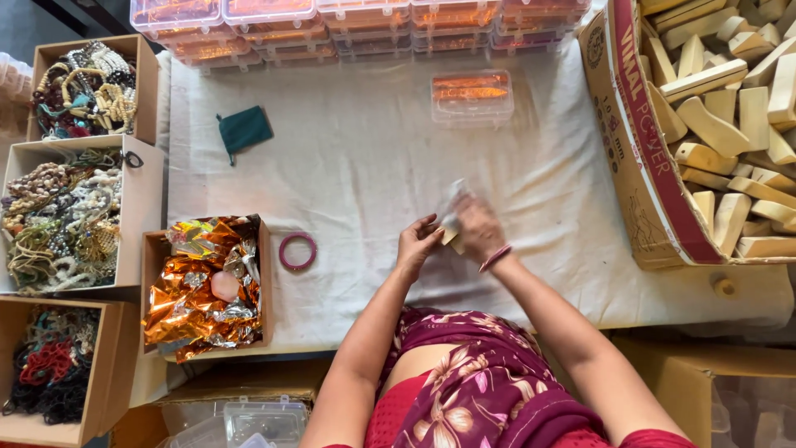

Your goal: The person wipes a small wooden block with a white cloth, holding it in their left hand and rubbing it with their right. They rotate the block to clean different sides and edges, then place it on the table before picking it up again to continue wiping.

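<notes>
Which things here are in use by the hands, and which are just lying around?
In use: left hand, right hand, small wooden piece with clear wrap.
Lying about: green pouch, pink bangle, clear plastic case, box of foil wrappers, carton of wooden pieces, bead boxes.

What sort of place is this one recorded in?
Probably a small craft packing workbench: boxes of beaded jewellery, a carton of wooden blocks and stacked clear plastic cases surround a cloth-covered table, where both hands work.

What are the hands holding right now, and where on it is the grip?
Both the left hand and the right hand close on a small pale piece between them, one on each side; blur hides what it is and the exact grip.
</notes>
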